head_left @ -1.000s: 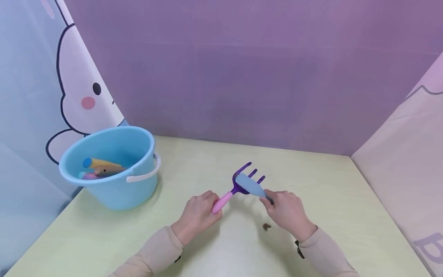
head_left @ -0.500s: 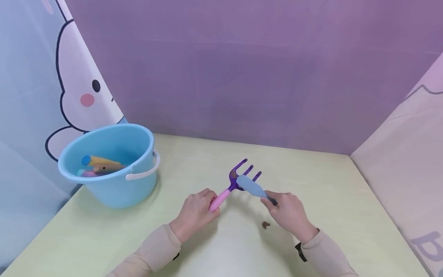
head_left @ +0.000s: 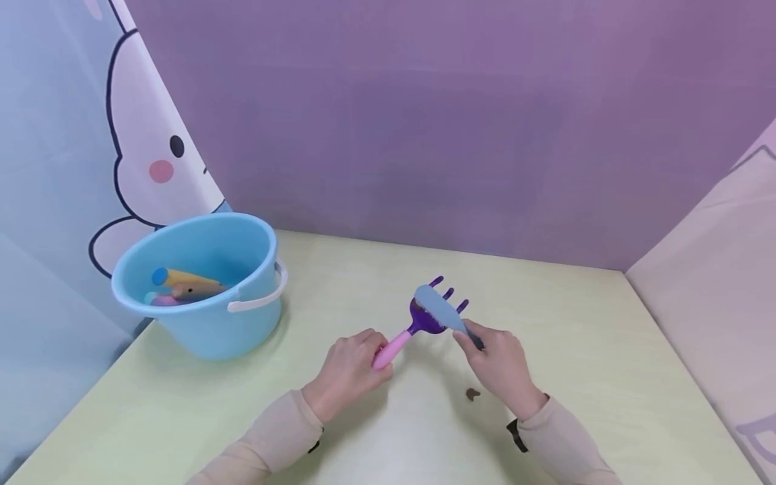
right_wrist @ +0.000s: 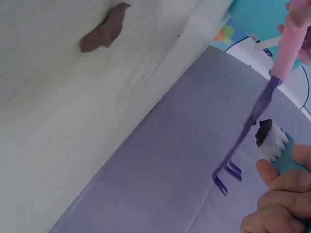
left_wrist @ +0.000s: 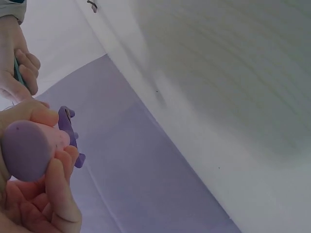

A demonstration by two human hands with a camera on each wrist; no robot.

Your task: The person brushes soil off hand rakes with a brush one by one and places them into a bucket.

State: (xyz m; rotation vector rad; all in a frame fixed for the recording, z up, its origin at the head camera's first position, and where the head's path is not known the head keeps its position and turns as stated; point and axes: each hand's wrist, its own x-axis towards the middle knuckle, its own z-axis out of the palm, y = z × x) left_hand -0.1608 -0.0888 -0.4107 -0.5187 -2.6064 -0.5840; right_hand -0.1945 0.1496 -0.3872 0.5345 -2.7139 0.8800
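Note:
My left hand [head_left: 351, 370] grips the pink handle of a small hand rake [head_left: 393, 349], whose purple three-tined head points up and away above the table. My right hand [head_left: 500, 367] holds a blue-grey brush [head_left: 439, 308], which crosses over the rake head in the head view. From the right wrist view, the brush's white bristles [right_wrist: 274, 143] have dark dirt on their tips and face the rake, with a narrow gap showing. A brown smear [right_wrist: 249, 120] sticks to the purple head. Below the hands, a small brown lump [head_left: 472, 394] lies on the table.
A light blue bucket [head_left: 242, 330] with a white handle stands on the table [head_left: 339, 269] at the left. Inside it lie a yellow toy with a blue end [head_left: 188, 278] and other toys. A purple backdrop [head_left: 424, 135] rises behind the table.
The brush has shifted up across the rake head toward the tines, and my right hand has turned slightly with it. My left hand keeps its grip. The head view has shifted a little.

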